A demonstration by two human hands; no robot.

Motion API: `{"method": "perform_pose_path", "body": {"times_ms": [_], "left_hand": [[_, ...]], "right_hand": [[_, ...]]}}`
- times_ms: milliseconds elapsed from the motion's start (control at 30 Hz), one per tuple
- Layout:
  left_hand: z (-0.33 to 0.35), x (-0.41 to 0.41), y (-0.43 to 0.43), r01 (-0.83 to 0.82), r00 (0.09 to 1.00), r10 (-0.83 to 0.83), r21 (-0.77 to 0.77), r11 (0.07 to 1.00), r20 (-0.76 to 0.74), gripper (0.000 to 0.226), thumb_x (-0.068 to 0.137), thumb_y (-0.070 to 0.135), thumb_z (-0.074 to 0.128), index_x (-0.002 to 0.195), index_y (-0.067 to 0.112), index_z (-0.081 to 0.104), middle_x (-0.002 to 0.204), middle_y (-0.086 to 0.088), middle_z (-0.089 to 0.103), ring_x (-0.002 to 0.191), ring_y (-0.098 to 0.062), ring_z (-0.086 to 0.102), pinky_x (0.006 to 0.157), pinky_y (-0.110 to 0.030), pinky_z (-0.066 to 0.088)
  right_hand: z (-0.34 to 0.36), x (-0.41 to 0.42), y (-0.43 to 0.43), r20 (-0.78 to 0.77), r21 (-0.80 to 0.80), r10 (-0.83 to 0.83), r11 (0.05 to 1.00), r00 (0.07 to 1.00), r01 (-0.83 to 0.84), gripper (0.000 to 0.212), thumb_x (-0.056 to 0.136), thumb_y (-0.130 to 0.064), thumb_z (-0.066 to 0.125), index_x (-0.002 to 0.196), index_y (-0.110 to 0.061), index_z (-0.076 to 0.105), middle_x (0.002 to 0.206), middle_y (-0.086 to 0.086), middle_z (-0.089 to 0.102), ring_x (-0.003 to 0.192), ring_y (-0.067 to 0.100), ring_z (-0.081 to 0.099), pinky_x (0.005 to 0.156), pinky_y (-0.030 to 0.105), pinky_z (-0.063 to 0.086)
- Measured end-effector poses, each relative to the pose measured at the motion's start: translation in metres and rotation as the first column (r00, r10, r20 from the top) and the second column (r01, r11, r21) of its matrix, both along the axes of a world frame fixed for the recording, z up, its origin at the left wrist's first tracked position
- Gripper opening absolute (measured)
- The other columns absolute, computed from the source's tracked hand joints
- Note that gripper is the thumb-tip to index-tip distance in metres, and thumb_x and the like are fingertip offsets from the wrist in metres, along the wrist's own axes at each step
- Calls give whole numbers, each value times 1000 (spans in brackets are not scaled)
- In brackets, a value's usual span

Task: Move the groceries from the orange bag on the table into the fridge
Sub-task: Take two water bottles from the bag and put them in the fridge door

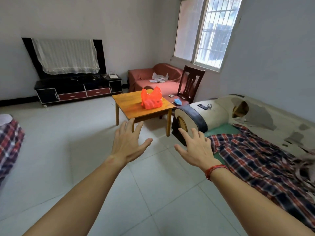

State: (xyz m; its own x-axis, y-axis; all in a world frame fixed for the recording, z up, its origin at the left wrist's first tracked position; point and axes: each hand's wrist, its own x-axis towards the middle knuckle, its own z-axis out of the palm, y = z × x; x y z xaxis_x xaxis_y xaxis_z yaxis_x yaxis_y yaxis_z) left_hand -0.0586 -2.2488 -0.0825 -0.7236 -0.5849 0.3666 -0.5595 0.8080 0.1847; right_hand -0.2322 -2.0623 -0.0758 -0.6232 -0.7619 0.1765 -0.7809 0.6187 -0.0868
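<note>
An orange plastic bag [151, 99] stands upright on a small wooden table [129, 103] in the middle of the room; its contents are hidden. My left hand [127, 143] and my right hand [196, 149] are stretched out in front of me, fingers spread, holding nothing. Both hands are well short of the table, over the tiled floor. A red string bracelet is on my right wrist. No fridge is in view.
A worn sofa [255, 133] with a plaid cloth lies to the right, a phone [202, 106] on its armrest. A dark wooden chair [190, 84] and a pink sofa [153, 79] stand behind the table. A TV stand [76, 90] lines the far wall. Plaid fabric [10, 142] at left.
</note>
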Motion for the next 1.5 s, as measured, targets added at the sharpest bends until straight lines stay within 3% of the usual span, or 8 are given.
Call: {"method": "perform_pose_path", "body": {"times_ms": [533,867,1400,1500], "left_hand": [[-26,-213,-173,31,999,-30,-11,999,42,75,86,71,31,144,23,42,151,-11,37,138,-31,32,107,-49,34],[-30,-374,-277,-53,991,49,34,998,125,78,85,73,28,148,28,34,157,-10,28,143,-32,25,112,-51,30],[-67,-529,-437,-73,987,62,69,995,148,83,83,76,21,149,27,33,156,-9,29,144,-32,24,112,-52,34],[-74,-559,-486,-79,989,65,98,992,135,83,83,76,20,150,27,31,158,-10,27,144,-33,22,112,-51,33]], "right_hand": [[-33,-217,-178,60,-7,13,1000,998,-13,69,96,-66,40,157,-38,23,154,9,33,138,33,35,113,55,30],[-38,-396,-291,77,45,66,997,995,-70,69,94,-67,41,155,-40,23,155,8,33,139,33,35,112,56,31],[-70,-556,-461,95,108,91,989,991,-102,72,95,-66,42,157,-39,18,162,12,22,144,34,28,111,55,29],[-74,-585,-508,78,105,92,990,993,-99,72,94,-67,42,156,-40,20,160,12,27,140,34,33,108,54,34]]}}
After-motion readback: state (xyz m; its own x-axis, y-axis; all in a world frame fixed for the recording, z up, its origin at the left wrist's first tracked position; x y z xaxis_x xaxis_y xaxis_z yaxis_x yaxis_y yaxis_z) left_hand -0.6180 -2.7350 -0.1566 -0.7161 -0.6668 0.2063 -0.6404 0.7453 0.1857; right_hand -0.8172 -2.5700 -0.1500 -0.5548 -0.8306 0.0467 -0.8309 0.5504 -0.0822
